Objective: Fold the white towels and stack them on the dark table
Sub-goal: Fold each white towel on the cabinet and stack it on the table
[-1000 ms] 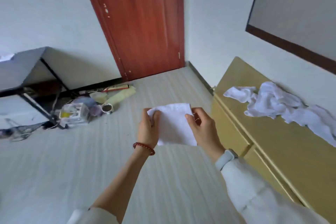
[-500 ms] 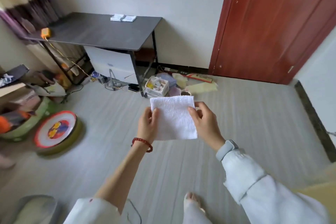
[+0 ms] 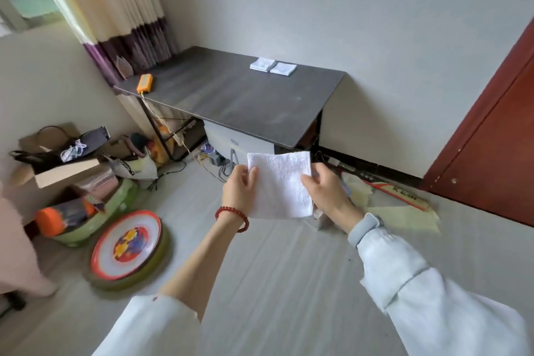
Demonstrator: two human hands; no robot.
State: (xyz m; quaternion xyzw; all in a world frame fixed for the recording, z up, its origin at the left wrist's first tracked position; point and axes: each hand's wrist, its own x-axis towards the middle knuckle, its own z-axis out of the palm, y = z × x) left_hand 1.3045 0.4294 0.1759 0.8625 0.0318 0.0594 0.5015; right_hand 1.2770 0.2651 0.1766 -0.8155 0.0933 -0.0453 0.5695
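From the head view, we are pinching the folded white towel (image 3: 281,183) with our left hand (image 3: 238,192) and right hand (image 3: 328,192). The dark bench (image 3: 231,95) is now looming closer at twelve o'clock, carrying two folded towels (image 3: 273,66).

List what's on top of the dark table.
On the table: two folded white towels side by side near the wall, and an orange device at the left end with a cord running off the edge. Nothing covers the top.

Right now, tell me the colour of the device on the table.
Orange device, head view.
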